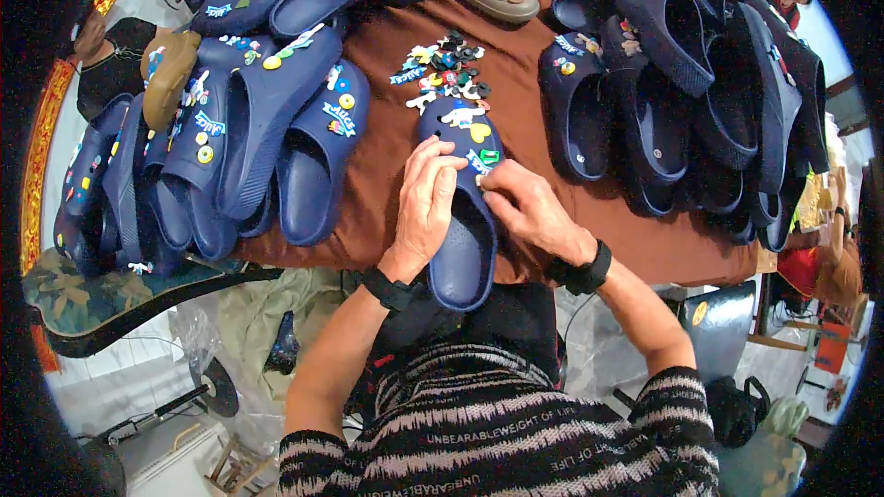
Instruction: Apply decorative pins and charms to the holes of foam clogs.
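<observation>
Worked item: one dark blue, closed-toe clog of foam-like material (463,244), lying midway across the near side of the reddish-brown cloth-covered bench (516,83). Toe pointed away from the wearer; heel projected past the near edge. This orientation presumably kept the decorated upper and its right edge open to both hands.

Left hand (425,207): fingers close together, bent over the left side of the upper. Thumb was hidden, so firmness of grip could not be told; probably it steadied the clog against sideways push.

Right hand (527,205): thumb and fingertips pinched together around a small pale piece (479,180) at the upper's right rear edge. Shape of the piece was too covered to tell. A fingertip pinch seemed suited to so small a part.

On the upper sat a white figure-shaped charm (460,117), a yellow heart-shaped charm (480,132) and a green rectangular charm (489,156), spaced apart, likely so that each showed.

Just beyond the toe: a loose heap of small multicoloured charms (451,69), apparently placed for a short reach.

Flanking: a left pile of charm-bearing dark blue clogs (318,161) and a right pile of dark blue clogs (658,110), both well apart from the hands, presumably to leave elbow room.
</observation>
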`<state>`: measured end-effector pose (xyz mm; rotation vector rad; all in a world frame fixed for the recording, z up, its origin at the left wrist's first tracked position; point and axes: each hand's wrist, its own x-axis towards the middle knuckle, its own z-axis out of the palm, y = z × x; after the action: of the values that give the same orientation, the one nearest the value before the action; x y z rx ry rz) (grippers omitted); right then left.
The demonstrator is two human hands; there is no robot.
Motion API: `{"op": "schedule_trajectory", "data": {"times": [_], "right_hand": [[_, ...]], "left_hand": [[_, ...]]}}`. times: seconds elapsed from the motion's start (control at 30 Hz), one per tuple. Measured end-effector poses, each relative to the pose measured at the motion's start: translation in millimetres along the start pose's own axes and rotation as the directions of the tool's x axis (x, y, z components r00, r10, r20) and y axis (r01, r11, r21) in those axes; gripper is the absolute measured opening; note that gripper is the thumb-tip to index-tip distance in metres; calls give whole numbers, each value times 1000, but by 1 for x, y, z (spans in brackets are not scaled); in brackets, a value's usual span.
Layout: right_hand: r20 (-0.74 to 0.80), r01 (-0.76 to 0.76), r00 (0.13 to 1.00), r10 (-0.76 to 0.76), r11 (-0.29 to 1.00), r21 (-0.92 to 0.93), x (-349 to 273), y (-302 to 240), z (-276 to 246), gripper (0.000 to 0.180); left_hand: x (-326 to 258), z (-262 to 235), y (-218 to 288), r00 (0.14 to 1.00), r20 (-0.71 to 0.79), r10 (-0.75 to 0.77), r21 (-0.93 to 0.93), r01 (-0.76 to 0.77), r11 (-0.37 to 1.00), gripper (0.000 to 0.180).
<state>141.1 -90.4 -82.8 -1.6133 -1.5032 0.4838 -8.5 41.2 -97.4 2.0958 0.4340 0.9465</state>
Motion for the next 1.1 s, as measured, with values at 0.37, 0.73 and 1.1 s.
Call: {"op": "schedule_trajectory", "data": {"times": [0.37,0.73,1.1], "right_hand": [[-113,-166,980,166,986,10,15,-1,-17,12],[-42,-124,992,117,912,-390,103,100,-19,21],[-128,-140,987,98,914,-380,115,105,-14,19]], "left_hand": [[-1,-1,1,1000,-7,5,12,-5,1000,26],[-3,0,0,1000,4,-21,-17,21,1000,27],[-3,-3,-2,1000,-8,-22,-3,22,1000,28]]}}
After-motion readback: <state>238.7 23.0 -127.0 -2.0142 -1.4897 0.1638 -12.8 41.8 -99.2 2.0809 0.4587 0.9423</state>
